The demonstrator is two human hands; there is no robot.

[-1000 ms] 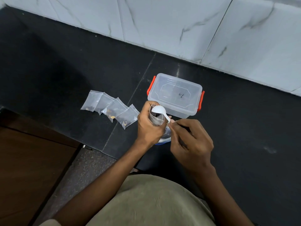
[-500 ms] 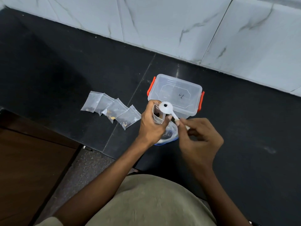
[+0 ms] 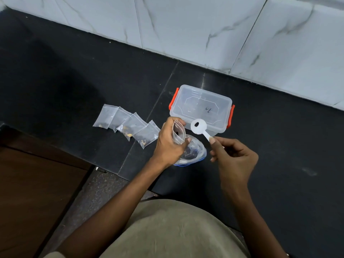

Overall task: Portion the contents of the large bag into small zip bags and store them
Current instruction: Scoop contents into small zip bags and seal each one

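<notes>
Four filled small bags (image 3: pixel 128 125) lie overlapping in a row on the black counter (image 3: pixel 74 81), left of the left hand (image 3: pixel 170 140), whose curled fingers clasp an open small zip bag (image 3: pixel 178 133) upright just above the large bag (image 3: pixel 195 153). The large bag is clear with a blue edge and dark contents, partly hidden by that hand. To the right, the right hand (image 3: pixel 234 157) pinches a white spoon (image 3: pixel 200 127) carrying one dark piece, in front of the closed clear box (image 3: pixel 201 107) with orange latches.

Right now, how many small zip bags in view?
5. Four filled ones lie overlapping in a row on the black counter. The fifth is held open in the left hand. Any under the large bag would be hidden.
</notes>
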